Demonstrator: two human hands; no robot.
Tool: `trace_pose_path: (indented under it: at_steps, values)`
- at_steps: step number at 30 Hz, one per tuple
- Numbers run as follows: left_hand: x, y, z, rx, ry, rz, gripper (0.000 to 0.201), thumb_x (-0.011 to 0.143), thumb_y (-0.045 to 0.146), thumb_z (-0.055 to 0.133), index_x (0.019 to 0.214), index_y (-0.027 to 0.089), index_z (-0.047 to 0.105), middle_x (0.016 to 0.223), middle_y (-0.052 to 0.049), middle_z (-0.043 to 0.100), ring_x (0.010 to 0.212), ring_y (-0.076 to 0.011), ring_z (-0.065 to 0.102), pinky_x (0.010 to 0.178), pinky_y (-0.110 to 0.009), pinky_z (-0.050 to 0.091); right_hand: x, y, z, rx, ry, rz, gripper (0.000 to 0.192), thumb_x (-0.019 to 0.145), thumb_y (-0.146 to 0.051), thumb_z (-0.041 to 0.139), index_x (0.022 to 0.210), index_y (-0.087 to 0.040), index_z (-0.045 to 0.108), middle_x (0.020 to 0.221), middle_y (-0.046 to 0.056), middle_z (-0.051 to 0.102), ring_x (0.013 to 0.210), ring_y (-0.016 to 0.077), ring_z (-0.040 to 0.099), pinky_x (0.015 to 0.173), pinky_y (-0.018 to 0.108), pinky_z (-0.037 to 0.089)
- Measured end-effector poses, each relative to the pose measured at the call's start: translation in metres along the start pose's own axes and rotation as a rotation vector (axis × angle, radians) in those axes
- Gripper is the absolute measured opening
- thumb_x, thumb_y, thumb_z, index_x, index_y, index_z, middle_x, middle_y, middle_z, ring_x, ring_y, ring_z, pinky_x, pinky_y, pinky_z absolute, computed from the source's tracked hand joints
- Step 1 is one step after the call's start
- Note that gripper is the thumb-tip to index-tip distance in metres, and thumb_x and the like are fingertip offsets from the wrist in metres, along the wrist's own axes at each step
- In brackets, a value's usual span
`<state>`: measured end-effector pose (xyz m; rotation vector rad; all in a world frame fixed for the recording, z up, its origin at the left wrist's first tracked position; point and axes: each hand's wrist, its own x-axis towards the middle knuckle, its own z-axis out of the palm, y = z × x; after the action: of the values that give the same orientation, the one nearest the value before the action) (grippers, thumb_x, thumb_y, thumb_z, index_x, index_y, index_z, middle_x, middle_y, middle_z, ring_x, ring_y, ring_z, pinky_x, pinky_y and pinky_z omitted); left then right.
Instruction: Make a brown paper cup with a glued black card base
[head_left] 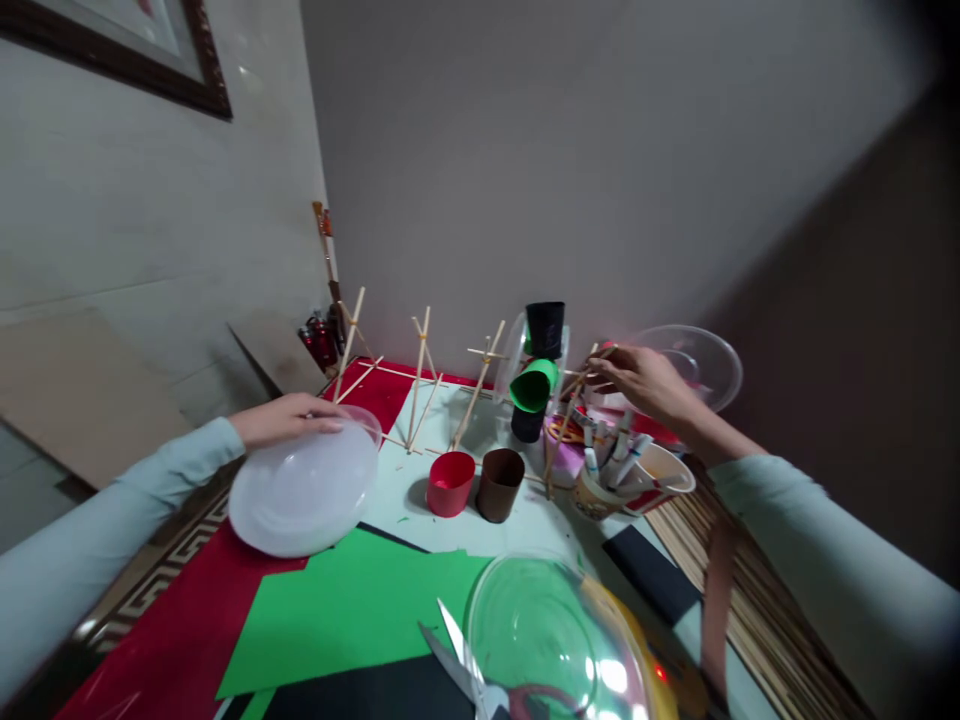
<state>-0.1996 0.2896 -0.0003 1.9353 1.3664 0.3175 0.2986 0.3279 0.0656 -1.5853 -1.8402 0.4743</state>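
Note:
My left hand (289, 420) grips the rim of a translucent round plastic lid (300, 490), tilted above the table's left side. At the right, my right hand (637, 378) is closed, its fingertips on the top of a wooden stick frame (568, 425). More stick frames (421, 375) stand in a row to the left. Between them and my right hand is a stack of paper rings: a black ring (545, 328) above a green ring (534, 385), with clear plastic behind. A red paper ring (451, 484) and a brown paper ring (500, 484) stand upright in front.
Open scissors (459, 655) lie by a clear plastic lid (536, 620) on green paper (337, 610). Cups of markers (619, 460) stand at the right, near another clear lid (701, 365) and a bundle of thin sticks (750, 620). A grey wall (487, 180) rises behind the table.

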Motion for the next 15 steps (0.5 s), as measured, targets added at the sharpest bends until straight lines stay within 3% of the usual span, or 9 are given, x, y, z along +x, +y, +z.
trace_pose_path:
  at_steps: [3, 9, 13, 15]
  values:
    - [-0.003, 0.003, 0.002, -0.052, -0.038, 0.021, 0.035, 0.096, 0.040, 0.065, 0.122, 0.016, 0.066, 0.129, -0.009, 0.067, 0.117, -0.0293, 0.065, 0.101, -0.052, 0.054, 0.000, 0.002, -0.001, 0.027, -0.082, 0.045, 0.026, 0.101, -0.035, 0.062, 0.118, -0.015, 0.066, 0.112, 0.007, 0.070, 0.091, 0.0184, 0.071, 0.080, 0.038, 0.061]
    - [-0.007, -0.006, 0.004, -0.065, 0.007, 0.003, 0.027, 0.098, 0.037, 0.063, 0.116, 0.018, 0.069, 0.120, -0.008, 0.071, 0.106, -0.0237, 0.069, 0.096, -0.046, 0.057, 0.001, -0.006, -0.001, -0.066, -0.076, 0.073, 0.025, 0.101, -0.035, 0.063, 0.116, -0.015, 0.066, 0.112, 0.007, 0.071, 0.092, 0.0188, 0.071, 0.082, 0.039, 0.061]
    - [-0.008, -0.011, 0.004, -0.068, 0.037, -0.015, 0.028, 0.097, 0.037, 0.064, 0.114, 0.016, 0.069, 0.112, -0.007, 0.072, 0.101, -0.0231, 0.070, 0.092, -0.046, 0.058, -0.009, -0.023, -0.011, -0.198, 0.019, 0.102, 0.018, 0.101, -0.030, 0.063, 0.108, -0.015, 0.069, 0.101, 0.005, 0.073, 0.083, 0.0164, 0.071, 0.079, 0.036, 0.060]
    - [-0.010, -0.014, 0.006, -0.068, 0.060, -0.018, 0.029, 0.097, 0.038, 0.063, 0.115, 0.016, 0.068, 0.113, -0.007, 0.072, 0.100, -0.0230, 0.070, 0.091, -0.045, 0.058, -0.024, -0.038, -0.024, -0.272, 0.139, 0.103, 0.011, 0.097, -0.021, 0.065, 0.103, -0.014, 0.070, 0.098, 0.011, 0.075, 0.083, 0.0209, 0.072, 0.081, 0.039, 0.058]
